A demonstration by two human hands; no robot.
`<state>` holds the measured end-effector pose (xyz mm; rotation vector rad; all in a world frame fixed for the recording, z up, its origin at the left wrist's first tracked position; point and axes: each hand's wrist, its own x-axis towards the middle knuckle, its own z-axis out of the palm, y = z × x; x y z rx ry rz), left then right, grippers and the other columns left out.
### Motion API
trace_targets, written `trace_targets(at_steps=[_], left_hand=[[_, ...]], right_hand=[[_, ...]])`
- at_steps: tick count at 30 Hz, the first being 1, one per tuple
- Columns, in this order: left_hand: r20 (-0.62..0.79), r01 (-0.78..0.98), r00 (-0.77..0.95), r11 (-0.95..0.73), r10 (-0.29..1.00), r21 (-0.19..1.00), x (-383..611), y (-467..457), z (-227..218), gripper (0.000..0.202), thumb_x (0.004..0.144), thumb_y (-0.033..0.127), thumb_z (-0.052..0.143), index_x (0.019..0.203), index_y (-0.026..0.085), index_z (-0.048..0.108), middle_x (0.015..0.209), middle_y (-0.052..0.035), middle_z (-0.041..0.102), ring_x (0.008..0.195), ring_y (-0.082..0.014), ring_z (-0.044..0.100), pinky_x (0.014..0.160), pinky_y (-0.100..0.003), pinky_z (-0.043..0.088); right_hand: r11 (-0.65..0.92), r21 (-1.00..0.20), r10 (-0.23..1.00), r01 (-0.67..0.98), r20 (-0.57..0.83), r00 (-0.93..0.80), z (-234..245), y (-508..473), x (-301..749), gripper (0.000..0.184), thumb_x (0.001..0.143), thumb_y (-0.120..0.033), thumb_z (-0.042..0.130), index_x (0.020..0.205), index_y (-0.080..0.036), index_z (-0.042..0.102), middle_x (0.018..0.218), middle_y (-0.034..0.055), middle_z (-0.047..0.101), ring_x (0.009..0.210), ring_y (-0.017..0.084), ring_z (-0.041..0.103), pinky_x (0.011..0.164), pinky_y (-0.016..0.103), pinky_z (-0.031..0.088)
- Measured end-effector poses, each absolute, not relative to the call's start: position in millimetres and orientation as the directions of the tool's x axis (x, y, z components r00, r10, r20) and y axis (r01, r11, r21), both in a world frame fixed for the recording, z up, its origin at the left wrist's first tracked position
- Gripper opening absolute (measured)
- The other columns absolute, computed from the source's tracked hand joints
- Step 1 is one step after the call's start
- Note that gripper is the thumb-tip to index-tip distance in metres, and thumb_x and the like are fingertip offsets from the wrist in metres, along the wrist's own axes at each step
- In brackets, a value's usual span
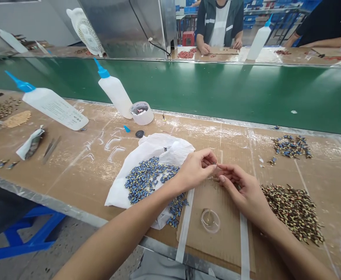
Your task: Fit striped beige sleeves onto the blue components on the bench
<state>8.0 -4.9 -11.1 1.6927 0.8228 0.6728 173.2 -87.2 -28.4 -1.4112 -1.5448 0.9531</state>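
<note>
My left hand point(198, 168) is closed in a pinch above the taped cardboard sheet point(211, 245). Close beside it, my right hand point(242, 186) has its thumb and fingers curled in, the fingertips of both hands nearly touching. Whatever small piece sits between them is too tiny and hidden to name. Small blue-and-yellow pieces point(143, 179) lie heaped on a white plastic bag point(116, 190) to the left. Right of my right hand spreads a pile of small dark-and-cream pieces point(296, 214). A little clear dish point(210, 221) with something brownish in it rests on the cardboard.
Behind the table runs a green conveyor belt point(217, 93). White bottles with blue nozzles point(116, 93) and a tape roll point(141, 112) stand toward the back. A smaller blue-piece pile point(292, 147) lies right; tweezers point(51, 149) lie left. Other people sit across the belt.
</note>
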Motion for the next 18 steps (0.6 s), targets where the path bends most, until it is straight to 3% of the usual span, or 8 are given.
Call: trace_targets(at_steps=[4, 10, 18], left_hand=[[-0.013, 0.147, 0.596, -0.094, 0.803, 0.985, 7.9, -3.3, -14.1, 0.007, 0.081, 0.020, 0.060, 0.082, 0.014, 0.059, 0.075, -0.0005, 0.059, 0.069, -0.0108, 0.054, 0.064, -0.023, 0.044], [-0.017, 0.123, 0.653, -0.083, 0.757, 0.989, 8.2, -2.5, -18.7, 0.008, 0.079, 0.019, 0.062, 0.085, 0.014, 0.066, 0.074, -0.0002, 0.061, 0.068, -0.0105, 0.053, 0.064, -0.024, 0.043], [-0.008, 0.179, 0.666, -0.149, 0.745, 0.973, 10.8, -5.4, -19.8, 0.009, 0.081, 0.019, 0.061, 0.088, 0.014, 0.066, 0.081, -0.0024, 0.066, 0.075, -0.0125, 0.058, 0.071, -0.026, 0.046]], right_hand=[[0.127, -0.911, 0.988, 0.393, 0.081, -0.130, -13.0, -93.8, 180.7, 0.021, 0.094, -0.033, 0.053, 0.109, -0.022, 0.062, 0.095, 0.0063, 0.069, 0.085, 0.021, 0.066, 0.074, 0.032, 0.053], [0.137, -0.912, 0.834, 0.387, -0.105, -0.541, 4.5, -104.9, 179.5, 0.016, 0.090, -0.028, 0.060, 0.106, -0.024, 0.063, 0.084, 0.0024, 0.068, 0.070, 0.015, 0.062, 0.060, 0.025, 0.050], [0.106, -0.910, 0.843, 0.402, -0.132, -0.521, 0.2, -105.2, 169.4, 0.009, 0.091, -0.027, 0.059, 0.093, -0.021, 0.067, 0.076, 0.0013, 0.065, 0.064, 0.014, 0.058, 0.056, 0.024, 0.045]])
